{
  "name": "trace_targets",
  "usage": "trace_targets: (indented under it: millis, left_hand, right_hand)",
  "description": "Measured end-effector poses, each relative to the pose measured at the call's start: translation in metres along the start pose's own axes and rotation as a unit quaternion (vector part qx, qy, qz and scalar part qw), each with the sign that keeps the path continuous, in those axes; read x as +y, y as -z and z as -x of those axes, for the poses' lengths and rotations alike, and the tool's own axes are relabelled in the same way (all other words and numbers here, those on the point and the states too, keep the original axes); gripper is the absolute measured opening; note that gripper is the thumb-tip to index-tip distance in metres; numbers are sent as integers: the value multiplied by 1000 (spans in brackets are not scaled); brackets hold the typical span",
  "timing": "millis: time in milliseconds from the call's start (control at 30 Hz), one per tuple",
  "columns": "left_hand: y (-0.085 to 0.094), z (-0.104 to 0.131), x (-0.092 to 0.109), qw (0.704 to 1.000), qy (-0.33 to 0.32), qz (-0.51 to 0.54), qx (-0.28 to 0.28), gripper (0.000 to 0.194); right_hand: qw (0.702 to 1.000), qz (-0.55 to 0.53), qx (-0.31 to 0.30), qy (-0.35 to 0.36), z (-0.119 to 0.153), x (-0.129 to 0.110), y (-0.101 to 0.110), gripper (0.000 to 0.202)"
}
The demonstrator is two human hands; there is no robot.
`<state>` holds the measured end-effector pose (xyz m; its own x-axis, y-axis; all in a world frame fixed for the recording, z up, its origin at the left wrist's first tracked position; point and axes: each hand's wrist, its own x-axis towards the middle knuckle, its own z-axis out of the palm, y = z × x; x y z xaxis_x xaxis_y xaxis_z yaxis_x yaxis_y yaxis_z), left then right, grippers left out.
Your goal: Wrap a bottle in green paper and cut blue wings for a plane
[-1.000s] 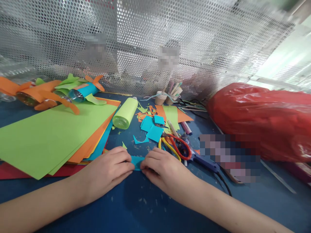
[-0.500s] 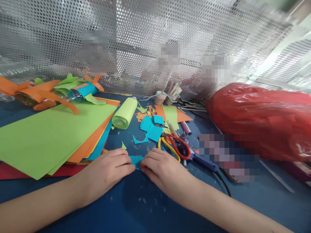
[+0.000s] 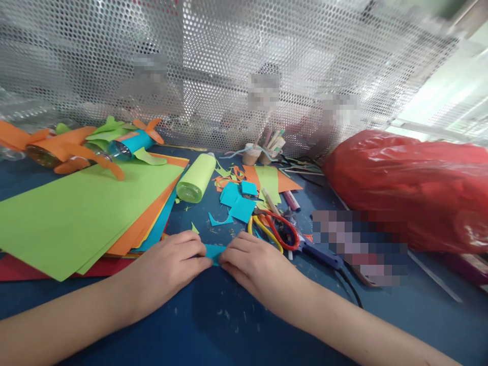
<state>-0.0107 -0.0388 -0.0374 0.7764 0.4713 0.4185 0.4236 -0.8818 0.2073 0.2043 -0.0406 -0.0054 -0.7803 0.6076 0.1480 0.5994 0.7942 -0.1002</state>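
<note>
blue paper (image 3: 214,253): both ends hidden under fingers (image 3: 193,250)

A silvery perforated metal screen (image 3: 217,35) rises behind the scuffed dark-blue flat counter (image 3: 229,328); whitish light (image 3: 438,86) glows right of the screen.

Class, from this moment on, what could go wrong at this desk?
The bright-blue paper strip, held by the left hand and right hand, might crease unevenly. The right hand could knock the red plastic scissor handle lying beside it. The thin black cable near the right forearm might get snagged.
</note>
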Motion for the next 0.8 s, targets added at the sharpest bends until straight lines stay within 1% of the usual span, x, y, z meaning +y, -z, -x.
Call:
trace_targets:
  millis: [100, 200, 300, 500, 633, 800]
  left_hand:
    - [0, -1, 0, 1000, 14, 3, -5, 32]
    - [1, -1, 0, 1000, 15, 4, -10, 32]
    - [3, -1, 1, 1000, 21, 9, -22, 32]
    - [4, -1, 4, 999, 31, 5, -18, 30]
    - [2, 2, 3, 999, 36, 13, -31, 27]
    - [0, 3, 2, 999, 23, 8, -33, 29]
  right_hand:
    - [1000, 0, -10, -1, 0, 1, 2, 11]
    - [1000, 2, -19, 3, 1, 1, 3, 11]
    - [1000, -9, -13, 2, 3, 1, 4, 10]
    - [999, -34, -5, -3, 3, 1, 5, 10]
    - [1000, -26, -8, -1, 3, 0, 4, 9]
    - [999, -32, 4, 0, 2, 3, 1, 10]
